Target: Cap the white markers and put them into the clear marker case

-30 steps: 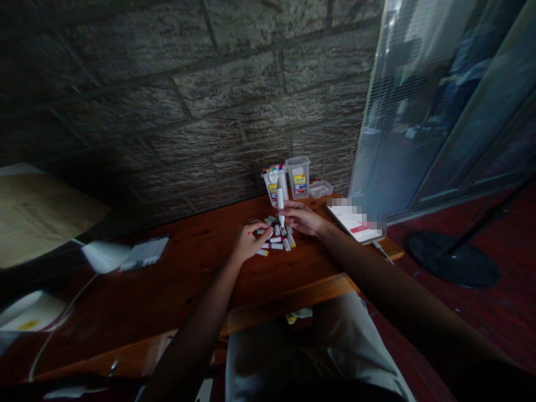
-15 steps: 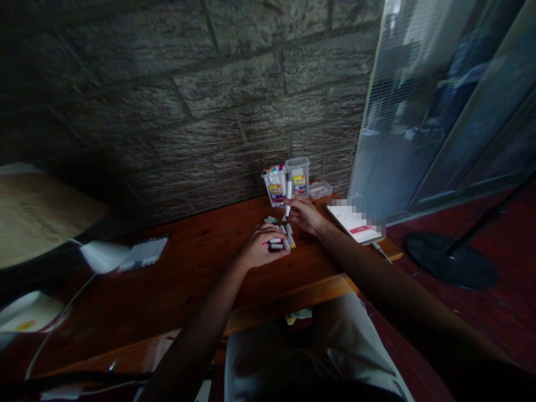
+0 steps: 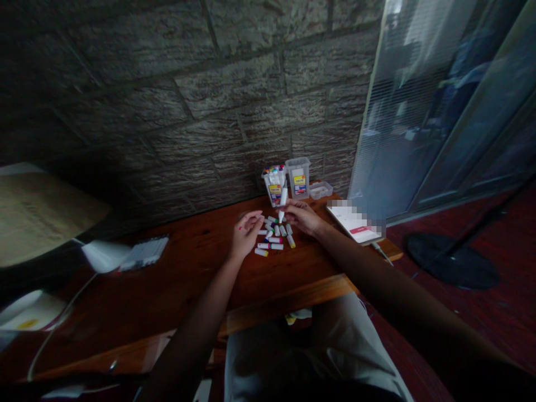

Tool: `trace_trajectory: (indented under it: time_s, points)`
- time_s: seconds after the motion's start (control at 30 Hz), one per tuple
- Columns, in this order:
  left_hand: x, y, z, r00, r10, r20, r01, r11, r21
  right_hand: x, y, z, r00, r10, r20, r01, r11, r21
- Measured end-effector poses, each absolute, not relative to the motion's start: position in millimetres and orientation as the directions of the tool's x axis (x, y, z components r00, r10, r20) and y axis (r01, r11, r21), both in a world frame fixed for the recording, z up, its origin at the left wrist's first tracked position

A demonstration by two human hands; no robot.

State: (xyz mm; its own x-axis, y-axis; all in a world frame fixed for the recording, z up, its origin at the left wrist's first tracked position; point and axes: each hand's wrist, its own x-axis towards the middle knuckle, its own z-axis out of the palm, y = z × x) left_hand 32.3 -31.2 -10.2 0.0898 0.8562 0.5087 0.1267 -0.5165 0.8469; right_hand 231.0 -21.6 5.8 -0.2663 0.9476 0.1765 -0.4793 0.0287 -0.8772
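My right hand (image 3: 305,216) is closed around a white marker (image 3: 283,195), which stands nearly upright and leans slightly right at its top. To its left, my left hand (image 3: 246,234) is raised over the edge of a pile of marker caps, thumb and forefinger brought together; what is between them, if anything, is too small to make out. Several white marker caps (image 3: 276,240) with coloured ends, yellow, green, pink and blue among them, lie scattered on the wooden table (image 3: 201,262) between and below the hands.
Behind the hands stand a clear box full of markers (image 3: 274,187) and a second clear box (image 3: 298,181), with a clear lid (image 3: 321,190) beside it. A tablet (image 3: 354,220) with a cable lies right. White markers (image 3: 148,252) lie in a row left, near a white lamp (image 3: 104,255).
My left hand has lifted off the caps and moved left and up, uncovering more of them. My right hand has shifted slightly left with the marker, which now tilts more to the right.
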Motion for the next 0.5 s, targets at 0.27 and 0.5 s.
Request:
trace_trajectory:
  time_s: [0.27,0.5]
  points:
    - [31.3,-28.0,-12.4,0.077,0.891,0.447,0.079,-0.452,0.888,228.3,-18.2,0.5,-0.250,0.948,0.196,-0.383,0.089,-0.919]
    - [33.9,-36.8,-6.0,0.177,0.900,0.399,0.172,-0.427,0.888,224.7,-18.6,-1.8,-0.144,0.964,0.223,-0.261,0.181,-0.948]
